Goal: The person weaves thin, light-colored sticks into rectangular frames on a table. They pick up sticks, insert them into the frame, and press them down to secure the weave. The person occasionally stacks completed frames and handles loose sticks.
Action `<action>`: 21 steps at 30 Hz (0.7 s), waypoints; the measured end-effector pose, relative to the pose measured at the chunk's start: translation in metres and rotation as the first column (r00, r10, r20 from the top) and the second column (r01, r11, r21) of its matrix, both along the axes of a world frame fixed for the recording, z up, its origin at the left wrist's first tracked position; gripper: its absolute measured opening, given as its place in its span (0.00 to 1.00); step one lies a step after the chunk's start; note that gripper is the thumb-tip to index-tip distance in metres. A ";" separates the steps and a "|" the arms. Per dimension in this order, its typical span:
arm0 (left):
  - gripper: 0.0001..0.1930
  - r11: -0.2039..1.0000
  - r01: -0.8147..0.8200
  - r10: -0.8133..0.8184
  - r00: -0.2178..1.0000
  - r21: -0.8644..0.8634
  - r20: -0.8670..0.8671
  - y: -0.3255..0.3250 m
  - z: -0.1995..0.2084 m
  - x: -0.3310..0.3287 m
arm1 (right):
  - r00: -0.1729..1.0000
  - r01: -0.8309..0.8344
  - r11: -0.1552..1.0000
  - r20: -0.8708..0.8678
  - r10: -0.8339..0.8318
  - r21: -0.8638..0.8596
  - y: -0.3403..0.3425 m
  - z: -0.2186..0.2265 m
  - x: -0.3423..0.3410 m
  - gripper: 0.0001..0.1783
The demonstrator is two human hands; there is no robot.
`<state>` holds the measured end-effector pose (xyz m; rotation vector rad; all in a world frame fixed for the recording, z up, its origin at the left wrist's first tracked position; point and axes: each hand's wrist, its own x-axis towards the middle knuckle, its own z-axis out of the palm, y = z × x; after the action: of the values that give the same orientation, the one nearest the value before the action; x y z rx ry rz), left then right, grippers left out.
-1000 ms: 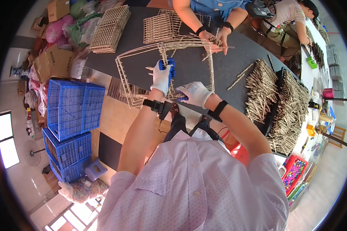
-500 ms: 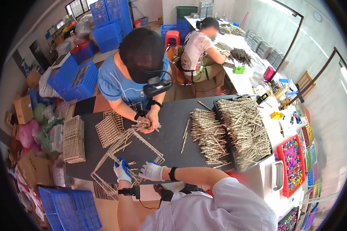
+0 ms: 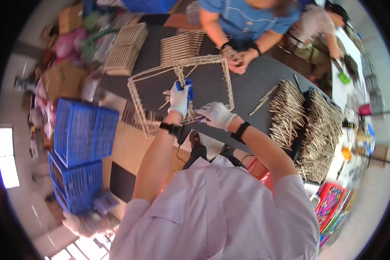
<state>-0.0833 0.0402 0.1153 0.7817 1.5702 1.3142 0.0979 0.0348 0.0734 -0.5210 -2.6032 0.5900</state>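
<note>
Using the dark table [image 3: 255,89] as my landmark: bundles of wrapped sticks [image 3: 305,125] are heaped at its right end, and flat woven panels [image 3: 126,48] are stacked at its far left corner. Blue crates [image 3: 80,130] stand stacked off its left side near me, and a co-worker in a blue shirt [image 3: 247,17] leans in from its far edge.

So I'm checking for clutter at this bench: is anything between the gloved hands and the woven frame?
Nothing visible. The left hand grips a strut of the woven frame, and the right hand touches its near edge on the dark table.
</note>
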 end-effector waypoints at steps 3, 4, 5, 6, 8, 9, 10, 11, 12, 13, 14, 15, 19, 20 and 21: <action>0.08 0.995 -0.101 0.098 0.987 0.017 0.129 -0.001 -0.014 -0.015 | 0.960 0.172 0.981 -0.239 -0.147 0.086 0.007 0.019 0.000 0.18; 0.08 0.993 -0.116 0.115 0.986 0.000 0.120 -0.004 -0.016 -0.018 | 0.916 0.237 0.965 -0.304 -0.261 -0.115 0.011 0.022 0.001 0.17; 0.08 0.992 -0.127 0.128 0.986 -0.015 0.109 -0.008 -0.019 -0.020 | 0.858 0.282 0.906 -0.341 -0.385 -0.315 0.016 0.025 0.000 0.15; 0.08 0.991 -0.129 0.132 0.987 -0.034 0.097 -0.012 -0.019 -0.022 | 0.783 0.310 0.804 -0.344 -0.519 -0.508 0.019 0.029 0.001 0.14; 0.09 0.993 -0.100 0.108 0.987 -0.065 0.122 -0.021 -0.026 -0.028 | 0.560 -0.050 0.352 -0.318 -0.765 -0.935 0.039 0.036 0.006 0.12; 0.09 0.994 -0.085 0.094 0.987 -0.071 0.127 -0.023 -0.025 -0.027 | 0.390 -0.381 0.194 -0.347 -0.853 -0.904 0.055 0.035 0.013 0.12; 0.09 0.995 -0.070 0.079 0.988 -0.077 0.130 -0.024 -0.023 -0.025 | 0.217 -0.683 0.074 -0.298 -0.930 -0.727 0.071 0.034 0.022 0.12; 0.09 0.993 -0.066 0.074 0.994 -0.096 0.083 -0.025 -0.020 -0.023 | 0.171 -0.815 0.061 -0.340 -0.925 -0.576 0.083 0.032 0.036 0.15; 0.09 0.992 -0.058 0.062 0.998 -0.114 0.033 -0.024 -0.013 -0.020 | 0.112 -0.915 0.050 -0.372 -0.921 -0.401 0.093 0.031 0.050 0.18; 0.09 0.990 -0.052 0.050 0.999 -0.133 -0.017 -0.024 -0.009 -0.016 | 0.120 -0.927 0.040 -0.397 -0.910 -0.373 0.098 0.033 0.059 0.16; 0.08 0.990 -0.068 0.027 0.952 -0.126 -0.306 -0.020 -0.043 -0.036 | 0.204 -0.811 0.058 -0.374 -0.905 -0.582 0.101 0.031 0.061 0.15; 0.08 0.993 -0.054 0.033 0.979 -0.101 -0.203 -0.020 -0.045 -0.039 | 0.262 -0.629 0.089 -0.318 -0.911 -0.772 0.101 0.028 0.073 0.14; 0.09 0.999 -0.001 0.002 1.000 -0.046 0.020 -0.037 -0.037 -0.057 | 0.427 0.171 0.187 -0.098 -0.899 -0.967 0.063 0.004 0.104 0.08; 0.09 0.998 0.003 -0.002 1.000 -0.057 0.031 -0.039 -0.031 -0.058 | 0.552 0.406 0.208 0.058 -0.832 -0.890 0.046 0.002 0.109 0.09; 0.10 0.998 0.027 -0.023 0.998 -0.065 0.054 -0.039 -0.031 -0.059 | 0.548 0.590 0.299 0.100 -0.831 -0.750 0.025 -0.013 0.112 0.10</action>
<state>-0.1425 0.0012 0.0839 0.7182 1.5486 1.2494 0.2104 0.0601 0.0601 -1.6084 -1.4134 1.2101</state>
